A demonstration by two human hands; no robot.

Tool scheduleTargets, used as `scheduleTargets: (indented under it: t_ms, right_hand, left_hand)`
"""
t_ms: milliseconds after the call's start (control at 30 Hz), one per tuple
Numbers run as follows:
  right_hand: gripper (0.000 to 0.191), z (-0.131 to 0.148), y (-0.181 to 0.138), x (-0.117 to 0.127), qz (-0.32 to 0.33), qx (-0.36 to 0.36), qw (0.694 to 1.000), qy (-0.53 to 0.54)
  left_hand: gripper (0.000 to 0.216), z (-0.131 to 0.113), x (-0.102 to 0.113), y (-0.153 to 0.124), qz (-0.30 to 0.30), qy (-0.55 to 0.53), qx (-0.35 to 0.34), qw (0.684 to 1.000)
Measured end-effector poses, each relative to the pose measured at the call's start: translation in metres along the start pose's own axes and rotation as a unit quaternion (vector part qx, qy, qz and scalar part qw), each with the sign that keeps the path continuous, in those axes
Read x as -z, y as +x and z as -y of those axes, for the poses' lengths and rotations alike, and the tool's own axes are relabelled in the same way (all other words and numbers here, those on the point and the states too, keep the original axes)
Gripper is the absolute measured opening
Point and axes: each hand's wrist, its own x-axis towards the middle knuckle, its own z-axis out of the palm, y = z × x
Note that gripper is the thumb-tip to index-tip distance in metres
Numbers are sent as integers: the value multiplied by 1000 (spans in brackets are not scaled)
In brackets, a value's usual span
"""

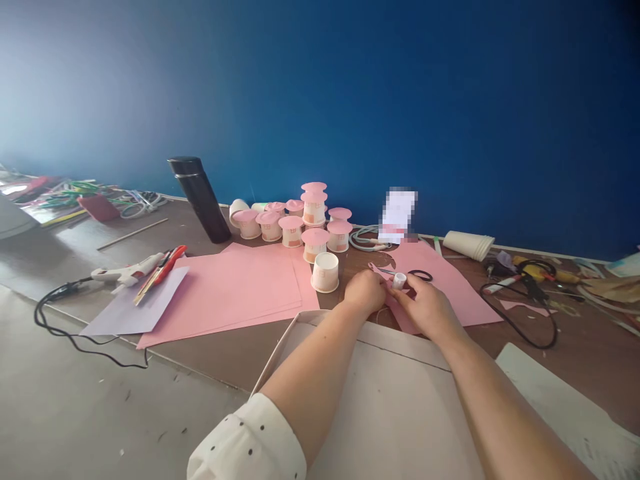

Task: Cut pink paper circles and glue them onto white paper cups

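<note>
My right hand (427,307) pinches a small whitish cylinder (399,281) between thumb and fingers, its exact kind unclear. Close beside it, my left hand (367,292) is closed with the fingertips turned away, so what it grips is hidden. Just beyond both hands lie scissors (421,275) with black handles, partly on a pink sheet (450,293). Left of my left hand a white paper cup (325,272) stands upside down. Behind it are several cup houses (315,245) with pink paper roofs and drawn windows, some stacked.
Pink sheets (250,283) cover the table's left part, with a glue gun (133,272) and red cutter (163,270) near a lilac sheet (135,307). A black bottle (200,200), a phone (397,217), stacked cups (469,245) and a black cable (553,327) lie around. A box lid (400,400) sits under my forearms.
</note>
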Motion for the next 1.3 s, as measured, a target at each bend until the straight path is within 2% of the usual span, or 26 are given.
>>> scheduleTargets:
  t_ms: [167, 367, 567, 733, 967, 1133, 1200, 1300]
  right_hand:
    - [19, 4, -6, 8, 12, -2, 1000, 8]
    - [35, -7, -3, 13, -134, -82, 983, 97]
    - [24, -6, -2, -1, -57, -60, 994, 70]
    - [26, -2, 0, -7, -32, -41, 998, 38]
    - [24, 4, -2, 6, -5, -6, 1000, -13]
    - [21, 11, -8, 16, 41, -20, 999, 3]
    - [19, 9, -8, 17, 41, -38, 998, 11]
    - [28, 0, -6, 18, -10, -86, 993, 79]
  left_hand:
    - [24, 1, 0, 0, 2, 0, -9, 1000]
    - [26, 0, -1, -1, -3, 13, -2, 1000]
    - [27, -1, 1, -1, 2, -2, 2, 1000]
    - [29, -2, 2, -1, 8, -7, 9, 1000]
    - [23, 1, -1, 0, 5, 9, -7, 1000]
    - [23, 1, -1, 0, 4, 16, -6, 1000]
    - [22, 2, -1, 1, 7, 9, -2, 1000]
    - [23, 1, -1, 1, 2, 7, 1, 1000]
